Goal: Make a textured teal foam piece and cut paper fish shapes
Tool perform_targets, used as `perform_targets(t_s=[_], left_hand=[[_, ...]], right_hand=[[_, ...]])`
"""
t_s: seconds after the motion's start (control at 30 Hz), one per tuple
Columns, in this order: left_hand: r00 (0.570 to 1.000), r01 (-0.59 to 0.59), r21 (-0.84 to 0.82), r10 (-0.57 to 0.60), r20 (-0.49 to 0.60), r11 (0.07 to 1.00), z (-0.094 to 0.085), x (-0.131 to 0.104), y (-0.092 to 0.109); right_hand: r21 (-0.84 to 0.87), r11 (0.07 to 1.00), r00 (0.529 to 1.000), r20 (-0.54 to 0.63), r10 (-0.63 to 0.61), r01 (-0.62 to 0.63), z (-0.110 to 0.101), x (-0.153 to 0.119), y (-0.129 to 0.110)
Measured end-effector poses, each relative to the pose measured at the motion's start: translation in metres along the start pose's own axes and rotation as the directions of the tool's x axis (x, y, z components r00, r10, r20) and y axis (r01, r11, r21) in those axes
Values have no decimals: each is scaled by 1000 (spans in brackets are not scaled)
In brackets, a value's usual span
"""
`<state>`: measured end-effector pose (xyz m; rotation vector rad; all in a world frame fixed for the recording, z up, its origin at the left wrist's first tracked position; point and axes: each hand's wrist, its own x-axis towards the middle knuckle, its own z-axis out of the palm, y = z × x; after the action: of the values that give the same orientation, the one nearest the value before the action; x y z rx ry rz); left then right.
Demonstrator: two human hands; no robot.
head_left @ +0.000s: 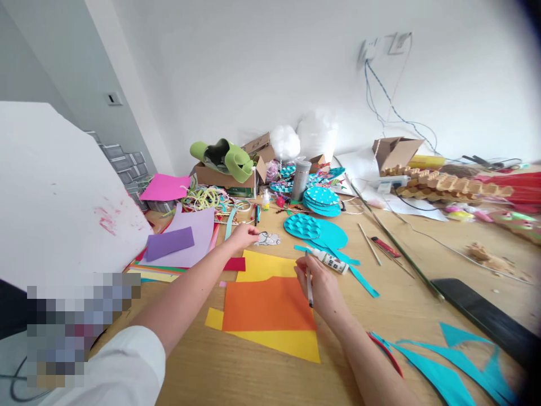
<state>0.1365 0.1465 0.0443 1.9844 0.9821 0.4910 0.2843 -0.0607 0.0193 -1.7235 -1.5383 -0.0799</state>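
Observation:
My left hand (pixel 243 237) reaches past the coloured sheets, its fingertips pinched at the left end of a small white paper cutout (pixel 269 239) with dark drawn lines. In my right hand (pixel 320 286) is a pen (pixel 310 285), its dark end pointing down towards me. Beneath that hand lies an orange paper sheet (pixel 267 305) on top of a larger yellow sheet (pixel 291 345). A white glue bottle (pixel 329 261) rests on its side just behind my right hand. Turquoise paper discs (pixel 333 234) lie beyond it, one with a folded, raised surface.
Purple and lilac sheets (pixel 203 225) are stacked at left. A cardboard box (pixel 207 176) with green material and a grey flask (pixel 301 180) stand at the back. Turquoise scraps (pixel 435 369), red-handled scissors (pixel 387 355), a long green stick (pixel 391 231) and a black phone-like slab (pixel 482 313) occupy the right.

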Motion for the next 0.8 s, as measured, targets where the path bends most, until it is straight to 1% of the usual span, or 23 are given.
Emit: perform_targets(t_s=[0.07, 0.17, 0.23, 0.33, 0.47, 0.57, 0.7, 0.8], left_hand=[[999, 44, -152, -38, 39, 987, 2, -12, 4], [991, 103, -346, -66, 117, 933, 12, -34, 10], [983, 140, -442, -70, 171, 886, 21, -48, 14], [971, 186, -545, -68, 229, 818, 34, -65, 18], [961, 229, -615, -72, 268, 754, 45, -77, 22], [959, 241, -637, -81, 270, 733, 50, -82, 22], [962, 238, -640, -85, 261, 730, 55, -87, 19], [975, 198, -647, -77, 210, 736, 54, -90, 17]], right_hand=[[93, 994, 999, 5, 51, -51, -2, 1, -3], [252, 956, 989, 52, 141, -149, -3, 3, -7], [356, 911, 978, 94, 185, -207, -2, 3, -9], [490, 828, 962, 146, 230, -272, 1, 3, -8], [578, 746, 944, 207, 257, -330, 7, 2, -5], [622, 708, 942, 216, 256, -335, 8, 2, -6], [636, 704, 949, 201, 244, -316, 6, 2, -8], [618, 719, 948, 193, 252, -317, 6, 1, -6]])
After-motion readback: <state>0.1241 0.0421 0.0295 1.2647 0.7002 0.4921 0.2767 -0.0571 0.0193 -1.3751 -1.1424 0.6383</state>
